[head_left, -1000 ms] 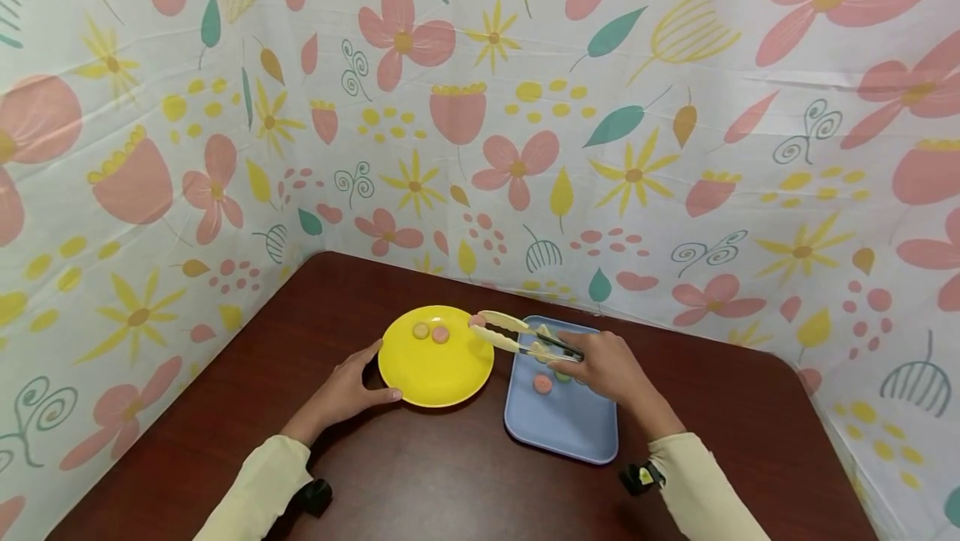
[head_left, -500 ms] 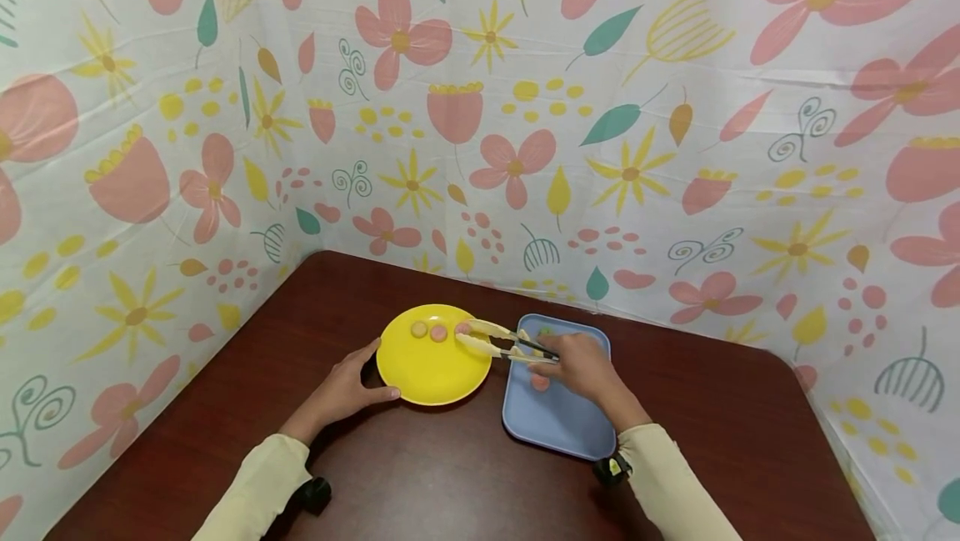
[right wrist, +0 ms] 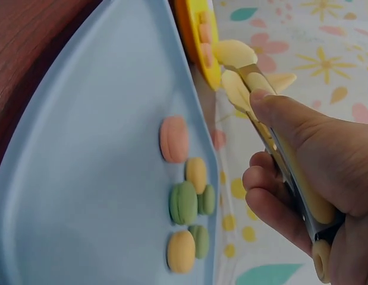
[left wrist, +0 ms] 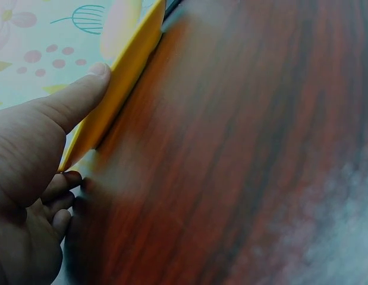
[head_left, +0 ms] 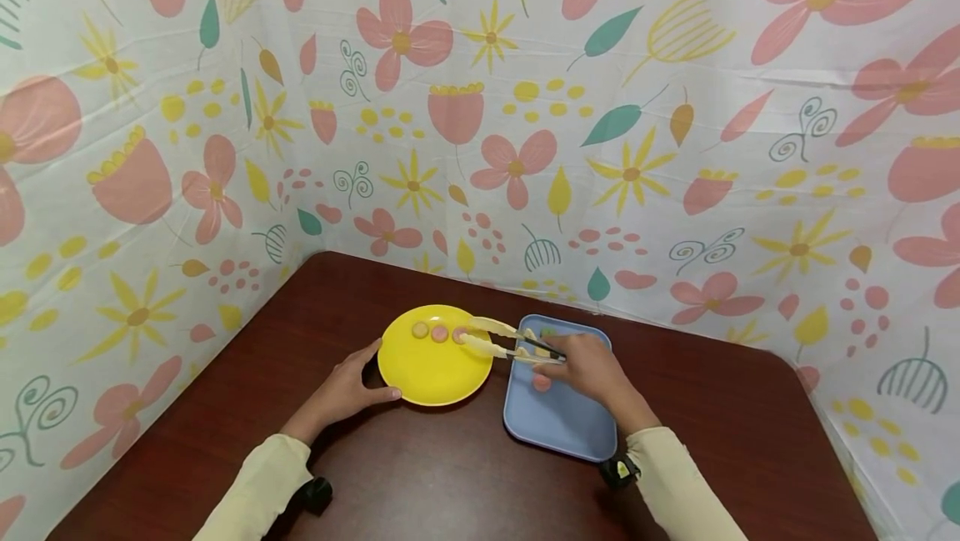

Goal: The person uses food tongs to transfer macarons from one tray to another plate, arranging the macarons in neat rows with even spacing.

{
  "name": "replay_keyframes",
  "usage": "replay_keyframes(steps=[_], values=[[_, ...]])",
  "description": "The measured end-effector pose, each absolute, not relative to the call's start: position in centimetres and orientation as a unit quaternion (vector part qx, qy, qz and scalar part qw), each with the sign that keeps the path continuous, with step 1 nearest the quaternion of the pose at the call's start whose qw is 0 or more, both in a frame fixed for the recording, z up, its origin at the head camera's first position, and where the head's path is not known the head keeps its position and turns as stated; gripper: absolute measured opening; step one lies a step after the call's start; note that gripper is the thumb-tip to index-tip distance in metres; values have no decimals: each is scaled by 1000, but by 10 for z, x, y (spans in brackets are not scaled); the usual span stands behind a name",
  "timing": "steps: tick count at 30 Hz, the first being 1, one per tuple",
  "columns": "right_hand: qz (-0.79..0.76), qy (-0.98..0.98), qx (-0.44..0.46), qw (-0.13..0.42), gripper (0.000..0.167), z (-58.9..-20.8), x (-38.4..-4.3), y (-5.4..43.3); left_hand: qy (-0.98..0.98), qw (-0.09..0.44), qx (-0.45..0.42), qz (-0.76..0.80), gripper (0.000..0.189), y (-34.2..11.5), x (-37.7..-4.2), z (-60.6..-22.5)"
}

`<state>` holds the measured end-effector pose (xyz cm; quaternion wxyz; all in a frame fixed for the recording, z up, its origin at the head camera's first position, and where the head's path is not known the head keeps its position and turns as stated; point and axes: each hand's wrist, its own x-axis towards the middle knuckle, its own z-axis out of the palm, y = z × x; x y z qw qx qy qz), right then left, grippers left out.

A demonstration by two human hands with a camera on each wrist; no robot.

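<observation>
As left hand [head_left: 341, 387] grips yellow plate [head_left: 437, 378] — likely steadying it — right hand [head_left: 591, 366] holds tongs [head_left: 491, 327] at pink macaron [head_left: 458, 334].

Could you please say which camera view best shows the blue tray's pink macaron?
The right wrist view: the pink macaron appears large and unobstructed. The head view shows it much smaller; the left wrist view omits it.
</observation>
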<state>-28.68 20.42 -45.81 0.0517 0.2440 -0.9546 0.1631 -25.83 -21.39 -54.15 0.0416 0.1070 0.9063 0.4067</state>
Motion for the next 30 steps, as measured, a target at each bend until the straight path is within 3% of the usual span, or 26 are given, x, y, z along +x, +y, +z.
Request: replay_keyframes(steps=[16, 30], values=[[189, -966, 163, 69, 65, -441, -253, 257, 906, 38, 112, 405, 109, -213, -258, -539], [174, -968, 144, 110, 48, -448, -210, 296, 905, 40, 116, 407, 108, -213, -255, -538]])
